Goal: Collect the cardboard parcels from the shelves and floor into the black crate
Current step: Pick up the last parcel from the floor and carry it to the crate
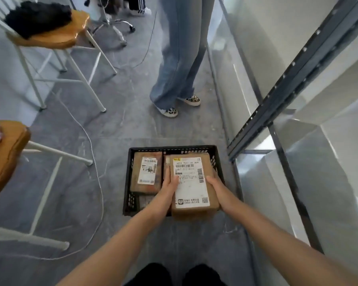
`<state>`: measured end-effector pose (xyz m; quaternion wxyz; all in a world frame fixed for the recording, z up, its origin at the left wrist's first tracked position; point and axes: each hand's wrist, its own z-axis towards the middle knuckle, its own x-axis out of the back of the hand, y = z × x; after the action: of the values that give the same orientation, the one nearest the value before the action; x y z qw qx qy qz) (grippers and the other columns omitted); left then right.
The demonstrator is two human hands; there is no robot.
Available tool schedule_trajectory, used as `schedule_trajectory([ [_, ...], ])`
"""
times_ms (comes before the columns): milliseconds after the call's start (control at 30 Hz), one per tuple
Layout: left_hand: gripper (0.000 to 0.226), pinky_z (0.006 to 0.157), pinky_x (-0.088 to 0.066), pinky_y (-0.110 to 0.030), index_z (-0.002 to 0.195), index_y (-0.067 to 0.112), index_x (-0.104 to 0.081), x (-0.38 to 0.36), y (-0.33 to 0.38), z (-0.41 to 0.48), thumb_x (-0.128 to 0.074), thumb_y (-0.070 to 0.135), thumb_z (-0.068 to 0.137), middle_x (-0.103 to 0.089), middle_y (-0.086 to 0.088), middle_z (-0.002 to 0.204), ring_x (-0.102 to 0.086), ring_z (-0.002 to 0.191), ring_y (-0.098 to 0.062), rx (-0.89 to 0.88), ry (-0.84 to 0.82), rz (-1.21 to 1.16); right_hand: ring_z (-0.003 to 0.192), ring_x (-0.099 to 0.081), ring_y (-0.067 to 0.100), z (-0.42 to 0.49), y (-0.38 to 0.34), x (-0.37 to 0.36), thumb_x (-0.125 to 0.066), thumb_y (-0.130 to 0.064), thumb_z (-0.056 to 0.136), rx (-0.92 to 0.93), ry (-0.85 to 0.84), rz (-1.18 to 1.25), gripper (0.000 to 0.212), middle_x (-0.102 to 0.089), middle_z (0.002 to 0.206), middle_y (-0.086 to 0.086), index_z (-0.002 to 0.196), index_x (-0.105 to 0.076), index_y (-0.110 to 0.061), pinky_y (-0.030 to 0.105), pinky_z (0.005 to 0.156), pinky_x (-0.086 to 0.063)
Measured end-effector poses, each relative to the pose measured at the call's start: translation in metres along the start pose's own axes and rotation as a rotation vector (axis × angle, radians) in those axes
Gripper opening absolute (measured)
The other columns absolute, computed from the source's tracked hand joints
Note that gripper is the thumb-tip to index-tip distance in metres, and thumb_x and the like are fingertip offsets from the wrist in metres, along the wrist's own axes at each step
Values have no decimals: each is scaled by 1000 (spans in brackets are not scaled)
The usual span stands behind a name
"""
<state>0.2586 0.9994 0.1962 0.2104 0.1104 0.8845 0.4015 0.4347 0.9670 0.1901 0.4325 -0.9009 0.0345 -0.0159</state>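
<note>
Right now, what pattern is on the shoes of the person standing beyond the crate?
Leopard-style spots with pale soles, on the shoes; seen in the head view, the only one.

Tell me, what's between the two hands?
In the head view, a cardboard parcel with a white label sits between the left hand and the right hand, held over the black crate.

Grey marble-pattern tile floor (120, 124). Left of the floor's centre stand two white-legged stools with wooden seats (56, 32) (2, 157); dark cloth (37, 17) lies on the farther seat. A white cable (91, 145) trails beside them. Metal shelving (287, 83) lines the floor's right edge. Lighting is even and diffuse.
</note>
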Motion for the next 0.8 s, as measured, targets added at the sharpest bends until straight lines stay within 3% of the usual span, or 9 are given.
schedule_trajectory([
  [100, 61, 108, -40, -40, 148, 42, -11, 23, -61, 65, -34, 55, 93, -47, 7, 143, -52, 124, -13, 51, 20, 49, 77, -70, 0, 69, 55, 13, -29, -37, 100, -127, -4, -32, 31, -72, 96, -9, 128, -42, -31, 17, 58, -54],
  [167, 60, 111, -36, -43, 148, 35, -19, 39, -89, 109, -32, 57, 94, -52, 4, 139, -51, 124, -16, 94, 28, 110, 70, -70, 2, 112, 81, 24, -30, -47, 97, -206, 2, -83, 32, -75, 77, -13, 114, -53, -31, 23, 57, -51],
  [333, 72, 113, -32, -43, 146, 24, -30, 70, -123, 188, -44, 63, 87, -50, 0, 140, -46, 129, -23, 227, 56, 232, 92, -67, 20, 190, 123, 33, -41, -59, 85, -326, -40, -145, 40, -75, 91, 3, 97, -64, -29, 32, 67, -55],
  [433, 62, 107, -39, -41, 145, 26, -29, 78, -143, 207, -45, 53, 92, -56, 0, 132, -53, 119, -20, 227, 86, 216, 96, -64, 22, 214, 147, 30, -41, -59, 86, -330, -47, -136, 39, -76, 85, 1, 93, -65, -29, 35, 71, -54],
  [567, 46, 75, -55, -23, 142, 36, -28, 77, -154, 216, -42, 37, 98, -63, 8, 116, -64, 100, -9, 138, 84, 113, 100, -64, 17, 228, 168, 33, -39, -54, 90, -246, -12, -56, 34, -75, 85, -10, 99, -63, -32, 42, 102, -42],
  [667, 52, 76, -55, -25, 145, 36, -21, 78, -155, 224, -43, 31, 98, -62, 8, 119, -65, 101, -11, 73, 65, 139, 98, -67, 14, 231, 170, 35, -37, -53, 92, -154, -48, -37, 29, -74, 88, -16, 112, -54, -42, 42, 100, -44],
  [800, 57, 71, -57, -23, 145, 40, -17, 80, -169, 227, -45, 27, 97, -60, 9, 122, -67, 100, -10, -10, 74, 137, 99, -67, 9, 231, 180, 36, -41, -53, 88, -39, -146, -44, 25, -71, 104, -18, 113, -44, -58, 38, 91, -50],
])
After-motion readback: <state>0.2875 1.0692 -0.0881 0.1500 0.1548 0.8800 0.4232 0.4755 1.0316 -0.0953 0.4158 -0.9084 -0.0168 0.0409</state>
